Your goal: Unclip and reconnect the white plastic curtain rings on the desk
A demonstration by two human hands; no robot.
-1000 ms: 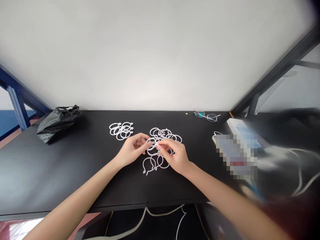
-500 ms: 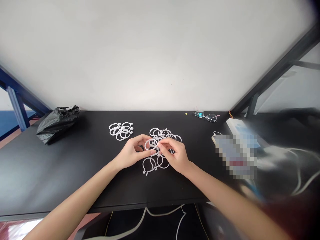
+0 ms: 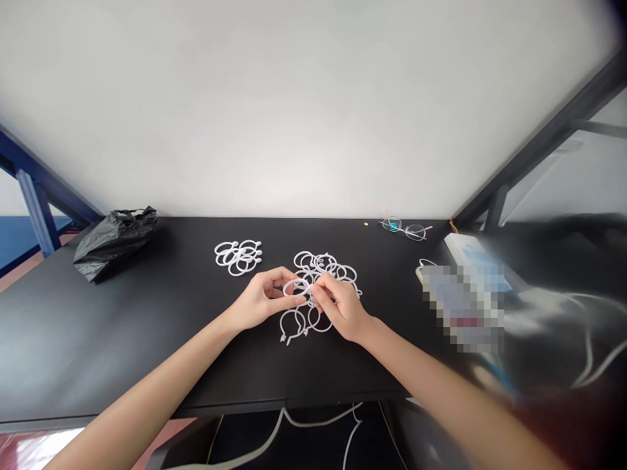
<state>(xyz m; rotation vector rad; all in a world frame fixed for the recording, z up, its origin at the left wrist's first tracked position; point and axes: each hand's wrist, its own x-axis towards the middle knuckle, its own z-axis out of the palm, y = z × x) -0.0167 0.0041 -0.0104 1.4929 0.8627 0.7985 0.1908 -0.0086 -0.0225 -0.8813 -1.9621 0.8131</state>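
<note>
A white plastic curtain ring (image 3: 295, 288) is held just above the table between both hands. My left hand (image 3: 267, 297) closes on its left side with thumb and fingers. At the ring's right end, my right hand (image 3: 339, 301) pinches it between thumb and forefinger; the fingertips cover that end. Beneath and around the hands lies a loose pile of white rings (image 3: 292, 323), several of them with open ends. To the left rests a smaller overlapping group of white rings (image 3: 238, 256), whose ends look joined.
On the black table (image 3: 161, 346), a crumpled black plastic bag (image 3: 115, 243) lies at the left and eyeglasses (image 3: 404, 228) at the back right. A blurred-out item (image 3: 460, 307) and a white box (image 3: 477, 258) sit at the right, near pale cables (image 3: 588, 326).
The held ring has tilted from facing me to a flatter angle. My right hand has turned slightly at the ring's end. The two groups of rings stay in place.
</note>
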